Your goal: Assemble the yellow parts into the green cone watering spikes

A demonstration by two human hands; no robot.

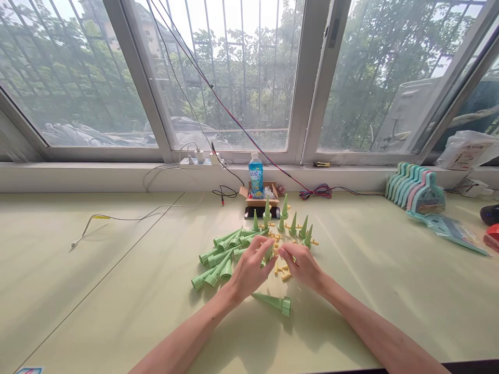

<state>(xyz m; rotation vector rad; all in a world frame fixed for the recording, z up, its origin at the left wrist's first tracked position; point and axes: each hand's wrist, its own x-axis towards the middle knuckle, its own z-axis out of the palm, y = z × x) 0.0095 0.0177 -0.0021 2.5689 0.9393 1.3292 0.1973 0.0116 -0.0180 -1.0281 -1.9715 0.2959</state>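
Observation:
Around a green cone (268, 253) at the middle of the table, my left hand (253, 262) has its fingers curved and closed. My right hand (302, 264) is pinched just right of that cone; what its fingertips hold is too small to make out. Green cones (218, 259) lie in a pile left of my hands. Several upright green cones (293, 223) with yellow side pieces stand behind. Small yellow pieces (286, 277) lie between and under my hands. One loose green cone (275, 303) lies nearer to me.
A blue bottle (256, 176) stands in a small carton (265, 203) behind a black phone (251, 213). Coiled wires (316, 192) lie by the sill. Pastel brush-like items (415, 189) are at the back right. A thin cable (132, 218) crosses the left side.

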